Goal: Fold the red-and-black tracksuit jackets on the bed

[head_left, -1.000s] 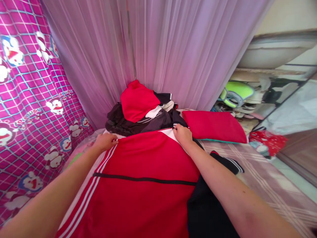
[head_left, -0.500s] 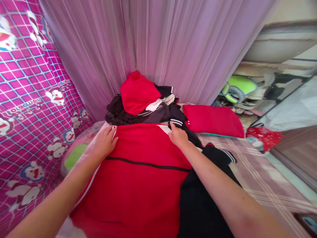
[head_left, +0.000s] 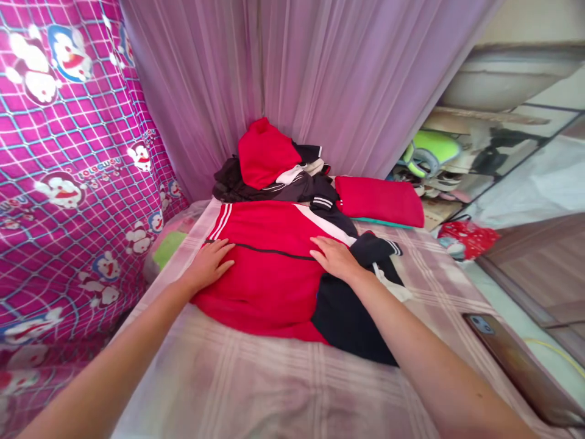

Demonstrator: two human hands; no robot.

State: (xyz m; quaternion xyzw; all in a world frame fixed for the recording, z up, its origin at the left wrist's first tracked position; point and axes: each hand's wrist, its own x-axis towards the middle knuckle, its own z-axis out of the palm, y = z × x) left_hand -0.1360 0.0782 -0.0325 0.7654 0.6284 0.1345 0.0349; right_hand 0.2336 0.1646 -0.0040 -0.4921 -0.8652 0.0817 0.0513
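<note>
A red jacket [head_left: 269, 286] with black and white panels and a thin black line across it lies spread on the bed, its far edge near a clothes pile. My left hand [head_left: 209, 265] rests on its left side by the white stripes, fingers spread. On the right part of the red cloth lies my right hand [head_left: 336, 259], fingers stretched out, close to the white and black panels. A black sleeve [head_left: 372, 247] with white-striped cuff sticks out to the right. Neither hand grips the cloth.
Behind the jacket sits a heap of red and black clothes [head_left: 269, 158] against a purple curtain [head_left: 311, 73]. Beside it is a folded red garment [head_left: 381, 201]. A phone [head_left: 516, 360] lies on the checked bedsheet [head_left: 283, 390] at right. A pink patterned cloth [head_left: 91, 183] hangs at left.
Both hands have moved from the jacket's far edge back toward me and opened flat on it. The view has shifted, so the jacket's near edge and the whole phone now show.
</note>
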